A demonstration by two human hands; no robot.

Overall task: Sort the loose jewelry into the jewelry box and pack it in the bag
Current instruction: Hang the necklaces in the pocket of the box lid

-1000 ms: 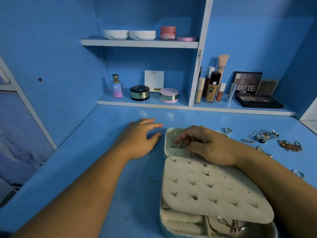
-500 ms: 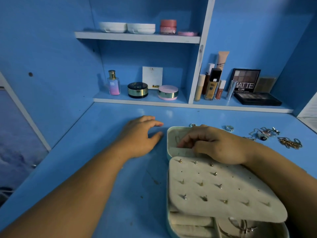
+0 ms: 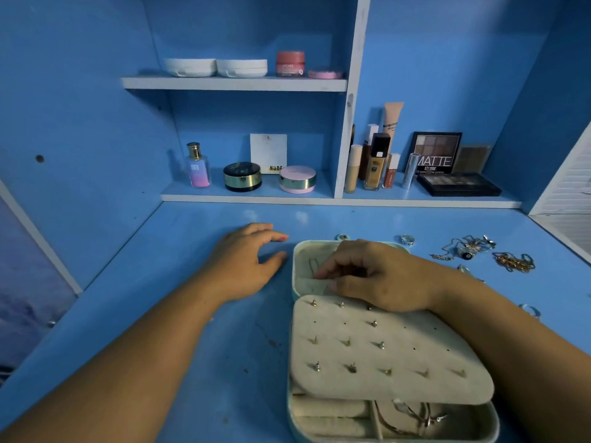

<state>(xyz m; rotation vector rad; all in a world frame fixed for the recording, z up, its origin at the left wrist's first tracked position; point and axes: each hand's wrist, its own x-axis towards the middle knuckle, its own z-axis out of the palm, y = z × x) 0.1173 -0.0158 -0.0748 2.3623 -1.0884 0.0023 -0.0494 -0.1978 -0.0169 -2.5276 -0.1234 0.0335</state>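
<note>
A pale green jewelry box (image 3: 493, 420) lies open on the blue desk, its lid (image 3: 296, 251) flat behind it. A beige earring flap (image 3: 383, 356) studded with several earrings covers most of the base, and chains show in a compartment below it. My right hand (image 3: 377, 276) is curled inside the lid, with fingertip and thumb pinching a thin chain (image 3: 311, 264) at the lid's pocket edge. My left hand (image 3: 243, 263) rests flat on the desk just left of the lid. No bag is in view.
Loose jewelry lies to the right: a silver ring (image 3: 407, 239), a pendant necklace (image 3: 467, 251), a gold chain (image 3: 513, 262), another ring (image 3: 531, 311) and a small bead (image 3: 342, 237). Shelves behind hold perfume (image 3: 198, 166), compacts and an eyeshadow palette (image 3: 459, 184).
The view has shifted slightly. My right hand stays in the lid, its fingertips working lower at the pocket edge. My left hand has not moved.
</note>
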